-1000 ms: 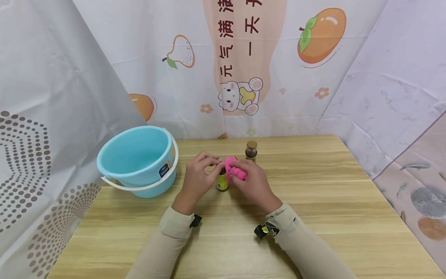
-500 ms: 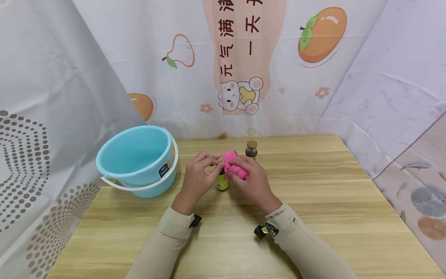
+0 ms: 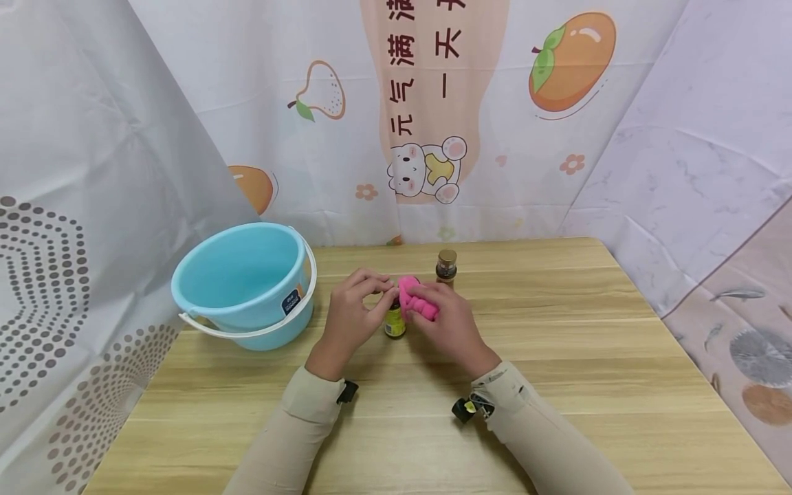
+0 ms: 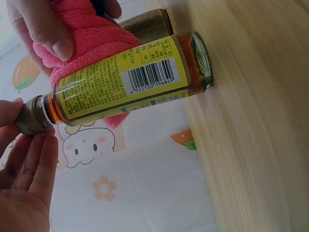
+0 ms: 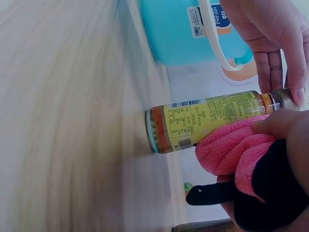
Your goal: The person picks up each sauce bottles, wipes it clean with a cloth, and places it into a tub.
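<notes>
A glass bottle with a yellow label stands upright on the table. My left hand pinches its metal cap between thumb and fingers. In my right hand is a bunched pink fluffy cloth, gripped and pressed against the bottle's side. A black part sticks out from the cloth in the right wrist view. Some of the label is covered by the cloth. Just behind my right hand stands a second bottle with a gold-brown cap, its lower part hidden.
A light blue bucket with a white handle stands at the table's left, close to my left hand. The wooden table ends at a printed curtain along the back.
The pink cloth shifted up and left across the bottle half a second ago, and is now back down to the right. My left hand stays on the cap.
</notes>
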`<action>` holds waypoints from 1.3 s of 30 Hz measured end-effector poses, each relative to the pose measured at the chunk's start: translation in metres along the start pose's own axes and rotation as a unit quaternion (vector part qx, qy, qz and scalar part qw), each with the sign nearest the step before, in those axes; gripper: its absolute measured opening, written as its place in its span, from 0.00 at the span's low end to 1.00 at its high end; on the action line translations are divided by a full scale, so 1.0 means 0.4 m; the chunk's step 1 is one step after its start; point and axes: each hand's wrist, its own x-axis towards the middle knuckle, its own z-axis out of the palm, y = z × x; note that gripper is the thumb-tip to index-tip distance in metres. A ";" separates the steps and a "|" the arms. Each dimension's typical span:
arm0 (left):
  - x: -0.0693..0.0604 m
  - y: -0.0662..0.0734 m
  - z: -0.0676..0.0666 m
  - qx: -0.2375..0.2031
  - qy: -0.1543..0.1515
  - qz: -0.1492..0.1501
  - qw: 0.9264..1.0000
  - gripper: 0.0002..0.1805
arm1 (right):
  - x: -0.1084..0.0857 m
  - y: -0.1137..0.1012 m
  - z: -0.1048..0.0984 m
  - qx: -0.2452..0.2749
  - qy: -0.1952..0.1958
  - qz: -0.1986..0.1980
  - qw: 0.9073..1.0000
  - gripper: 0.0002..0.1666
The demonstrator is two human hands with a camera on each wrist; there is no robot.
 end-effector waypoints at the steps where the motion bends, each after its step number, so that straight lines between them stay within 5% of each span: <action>1: -0.001 -0.001 0.000 -0.001 0.001 0.000 1.000 0.05 | 0.000 0.002 0.002 -0.001 -0.002 0.001 1.000 0.22; 11: -0.001 -0.004 -0.001 -0.004 0.003 0.007 1.000 0.05 | -0.003 0.007 0.006 -0.009 -0.020 0.012 1.000 0.24; 21: 0.003 0.000 -0.005 -0.007 -0.001 0.012 1.000 0.04 | -0.008 0.022 0.016 -0.034 -0.094 0.064 0.993 0.25; 39: 0.002 0.006 -0.001 -0.006 -0.003 -0.007 1.000 0.09 | -0.008 0.026 0.017 -0.029 -0.075 0.060 0.995 0.23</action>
